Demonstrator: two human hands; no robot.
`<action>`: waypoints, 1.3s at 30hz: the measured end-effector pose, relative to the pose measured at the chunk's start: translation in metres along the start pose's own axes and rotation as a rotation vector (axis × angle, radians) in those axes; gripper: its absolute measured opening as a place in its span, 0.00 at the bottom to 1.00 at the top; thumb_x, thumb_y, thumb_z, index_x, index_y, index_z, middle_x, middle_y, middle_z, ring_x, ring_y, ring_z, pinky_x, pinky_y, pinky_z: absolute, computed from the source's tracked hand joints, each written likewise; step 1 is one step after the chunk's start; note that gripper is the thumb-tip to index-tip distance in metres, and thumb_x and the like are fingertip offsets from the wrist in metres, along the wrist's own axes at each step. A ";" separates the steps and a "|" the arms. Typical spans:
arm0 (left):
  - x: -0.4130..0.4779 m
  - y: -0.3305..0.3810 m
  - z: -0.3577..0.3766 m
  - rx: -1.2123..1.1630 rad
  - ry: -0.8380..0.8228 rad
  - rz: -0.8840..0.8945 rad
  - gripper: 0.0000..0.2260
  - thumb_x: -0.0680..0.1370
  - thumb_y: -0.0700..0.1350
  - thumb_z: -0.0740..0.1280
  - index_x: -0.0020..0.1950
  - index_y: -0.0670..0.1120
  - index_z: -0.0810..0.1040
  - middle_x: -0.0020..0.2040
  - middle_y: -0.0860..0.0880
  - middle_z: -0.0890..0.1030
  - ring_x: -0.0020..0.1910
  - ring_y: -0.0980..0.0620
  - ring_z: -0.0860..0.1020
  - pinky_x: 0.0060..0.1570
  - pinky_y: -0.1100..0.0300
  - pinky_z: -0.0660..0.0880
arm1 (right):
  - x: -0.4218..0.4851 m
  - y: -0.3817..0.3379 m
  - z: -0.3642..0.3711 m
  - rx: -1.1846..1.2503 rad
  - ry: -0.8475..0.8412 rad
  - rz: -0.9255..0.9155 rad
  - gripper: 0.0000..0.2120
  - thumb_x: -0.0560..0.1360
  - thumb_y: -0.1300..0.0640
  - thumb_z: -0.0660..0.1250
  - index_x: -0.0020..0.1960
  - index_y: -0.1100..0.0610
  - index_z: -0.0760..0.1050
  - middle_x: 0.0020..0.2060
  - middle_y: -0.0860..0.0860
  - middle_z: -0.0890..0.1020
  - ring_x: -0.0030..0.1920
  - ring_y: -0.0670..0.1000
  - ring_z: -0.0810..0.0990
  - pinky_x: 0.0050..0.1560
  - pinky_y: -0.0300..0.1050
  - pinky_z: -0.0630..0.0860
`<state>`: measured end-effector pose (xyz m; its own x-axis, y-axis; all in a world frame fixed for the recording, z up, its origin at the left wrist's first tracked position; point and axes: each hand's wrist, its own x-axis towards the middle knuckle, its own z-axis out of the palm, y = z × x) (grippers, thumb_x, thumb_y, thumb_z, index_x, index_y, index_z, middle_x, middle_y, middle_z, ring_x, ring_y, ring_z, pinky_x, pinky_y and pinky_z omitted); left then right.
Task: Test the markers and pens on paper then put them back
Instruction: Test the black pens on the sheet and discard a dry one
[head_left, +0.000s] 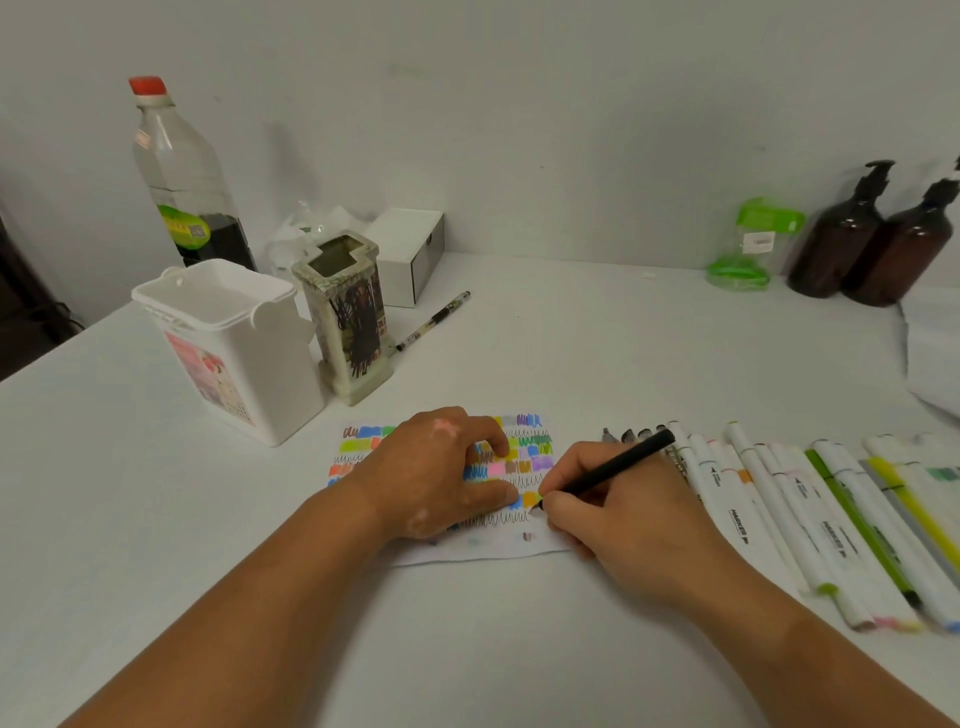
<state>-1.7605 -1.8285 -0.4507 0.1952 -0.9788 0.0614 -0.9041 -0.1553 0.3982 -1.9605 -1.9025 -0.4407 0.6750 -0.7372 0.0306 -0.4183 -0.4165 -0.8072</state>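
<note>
Grip of the right hand (618, 525) pinches a slim black pen (618, 464), tip on scribbled white paper (493, 551), barrel slanting right toward the marker row (779, 499); left hand (436, 473), holding nothing, pins the paper.

one view only: head-worn wide-angle camera, above the near edge of the table (519, 649), facing forward and down. close in, paper (493, 538) sits at frame centre. wall (519, 104) fills the upper third; lines bow toward frame edges.
</note>
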 end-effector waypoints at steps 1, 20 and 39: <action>0.000 0.000 0.000 0.002 0.001 0.002 0.18 0.73 0.64 0.70 0.60 0.60 0.76 0.43 0.61 0.70 0.41 0.59 0.72 0.38 0.68 0.64 | 0.000 0.000 0.000 -0.008 0.001 -0.003 0.06 0.72 0.56 0.73 0.40 0.45 0.81 0.33 0.44 0.84 0.32 0.44 0.81 0.32 0.35 0.74; 0.001 0.001 0.000 0.000 -0.001 -0.001 0.18 0.73 0.64 0.70 0.60 0.60 0.76 0.42 0.61 0.70 0.41 0.59 0.72 0.37 0.68 0.64 | -0.001 -0.001 -0.003 -0.108 0.004 -0.005 0.05 0.72 0.56 0.72 0.38 0.48 0.80 0.34 0.40 0.83 0.36 0.41 0.81 0.33 0.32 0.74; -0.002 0.008 -0.007 -0.202 0.050 -0.090 0.12 0.81 0.44 0.64 0.63 0.56 0.68 0.45 0.56 0.78 0.41 0.55 0.77 0.38 0.65 0.76 | 0.002 -0.001 -0.026 0.430 0.261 0.043 0.09 0.76 0.65 0.70 0.39 0.55 0.79 0.30 0.55 0.83 0.26 0.48 0.79 0.27 0.37 0.74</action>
<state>-1.7654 -1.8270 -0.4409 0.2950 -0.9536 0.0602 -0.7885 -0.2074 0.5790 -1.9741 -1.9175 -0.4242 0.4653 -0.8802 0.0937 -0.1169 -0.1661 -0.9792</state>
